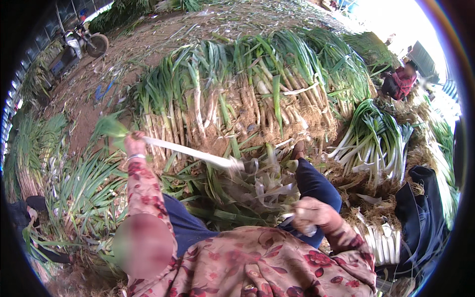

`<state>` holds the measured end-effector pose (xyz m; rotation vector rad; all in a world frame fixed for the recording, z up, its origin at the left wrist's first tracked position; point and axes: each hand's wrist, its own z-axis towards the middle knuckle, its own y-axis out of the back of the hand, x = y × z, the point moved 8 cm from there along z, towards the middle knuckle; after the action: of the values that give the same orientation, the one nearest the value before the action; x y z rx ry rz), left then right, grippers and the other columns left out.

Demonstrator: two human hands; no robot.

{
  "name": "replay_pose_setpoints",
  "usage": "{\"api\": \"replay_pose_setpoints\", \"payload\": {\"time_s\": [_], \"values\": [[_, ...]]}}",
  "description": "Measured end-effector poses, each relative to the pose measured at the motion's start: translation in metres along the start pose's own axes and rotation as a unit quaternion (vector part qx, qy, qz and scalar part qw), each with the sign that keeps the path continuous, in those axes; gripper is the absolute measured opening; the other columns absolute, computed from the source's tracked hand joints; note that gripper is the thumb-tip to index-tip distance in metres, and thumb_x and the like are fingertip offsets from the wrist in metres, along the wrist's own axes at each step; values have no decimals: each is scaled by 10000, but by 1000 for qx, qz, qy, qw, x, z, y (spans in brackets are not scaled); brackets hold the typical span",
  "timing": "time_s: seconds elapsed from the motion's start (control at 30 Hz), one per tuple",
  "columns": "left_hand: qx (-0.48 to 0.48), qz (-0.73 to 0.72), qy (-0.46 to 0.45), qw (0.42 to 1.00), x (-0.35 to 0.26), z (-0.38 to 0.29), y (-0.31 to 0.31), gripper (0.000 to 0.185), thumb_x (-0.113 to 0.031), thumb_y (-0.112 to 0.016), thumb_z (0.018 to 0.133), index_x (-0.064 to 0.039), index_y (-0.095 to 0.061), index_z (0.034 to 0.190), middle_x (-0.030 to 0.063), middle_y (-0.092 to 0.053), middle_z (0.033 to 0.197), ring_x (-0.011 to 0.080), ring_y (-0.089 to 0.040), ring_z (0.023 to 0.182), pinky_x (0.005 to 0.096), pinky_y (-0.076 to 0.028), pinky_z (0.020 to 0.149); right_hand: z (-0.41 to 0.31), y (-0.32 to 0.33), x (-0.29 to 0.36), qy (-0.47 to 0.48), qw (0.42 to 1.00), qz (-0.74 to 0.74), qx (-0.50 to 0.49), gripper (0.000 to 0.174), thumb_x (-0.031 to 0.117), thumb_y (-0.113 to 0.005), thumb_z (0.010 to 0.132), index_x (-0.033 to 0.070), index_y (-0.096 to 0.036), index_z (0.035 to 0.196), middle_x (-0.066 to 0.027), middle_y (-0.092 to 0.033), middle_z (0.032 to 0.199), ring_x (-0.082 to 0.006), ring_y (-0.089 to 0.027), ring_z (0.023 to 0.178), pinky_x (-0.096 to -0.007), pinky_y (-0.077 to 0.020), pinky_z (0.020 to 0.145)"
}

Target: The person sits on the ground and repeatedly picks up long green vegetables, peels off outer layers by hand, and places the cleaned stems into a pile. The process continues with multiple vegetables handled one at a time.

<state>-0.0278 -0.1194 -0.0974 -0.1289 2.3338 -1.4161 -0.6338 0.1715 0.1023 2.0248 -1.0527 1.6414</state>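
Observation:
My left hand, a band at its wrist, is closed around the upper part of a long white-stalked green onion or leek. Its green leaves blur out to the left of the fist, and the rooted end points right, above a heap of peeled skins and leaves. Curled fingers form my right hand, held low over my bent leg. Something pale and shiny shows at those fingers, too blurred to tell whether it is gripped.
Beyond the skins lies a wide row of unpeeled onions with roots towards me. Cleaner white stalks are piled at right, near dark cloth. Another person sits further back. A motorcycle stands far left.

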Motion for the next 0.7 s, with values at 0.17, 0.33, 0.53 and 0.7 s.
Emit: {"api": "replay_pose_setpoints", "payload": {"time_s": [0.17, 0.33, 0.53, 0.7], "values": [[17, 44, 12, 999, 9, -2, -11, 324, -326, -462, 997, -35, -452, 855, 84, -484, 694, 219, -473, 584, 362, -442, 564, -3, 73, -36, -25, 795, -591, -132, 431, 325, -610, 1000, 38, -566, 1318, -163, -682, 912, -300, -698, 797, -408, -558, 725], [63, 145, 46, 986, 137, -87, -68, 251, -329, -455, 1058, -84, -469, 1001, 72, -512, 786, 201, -497, 645, 384, -471, 599, 73, 80, -42, 99, 913, -371, -135, 747, 458, -660, 944, 54, -387, 1510, -285, -539, 1381, -366, -630, 1172, -446, -526, 935], [293, 328, 131, 889, 312, -255, -215, 317, -317, -499, 1049, -108, -487, 1287, 83, -568, 982, 224, -608, 875, 453, -558, 800, 84, 36, -36, 131, 963, -61, -229, 316, 374, -538, 1044, 80, -532, 1160, 1, -557, 768, -119, -596, 576, -294, -508, 523], [567, 463, 158, 663, 390, -380, -279, 606, -254, -625, 989, -79, -388, 1519, 130, -519, 1411, 251, -539, 1268, 430, -595, 942, -82, 190, 2, 274, 803, -42, -527, 253, 296, -542, 1031, 81, -582, 1158, -31, -634, 852, -152, -615, 620, -289, -553, 511]]}}
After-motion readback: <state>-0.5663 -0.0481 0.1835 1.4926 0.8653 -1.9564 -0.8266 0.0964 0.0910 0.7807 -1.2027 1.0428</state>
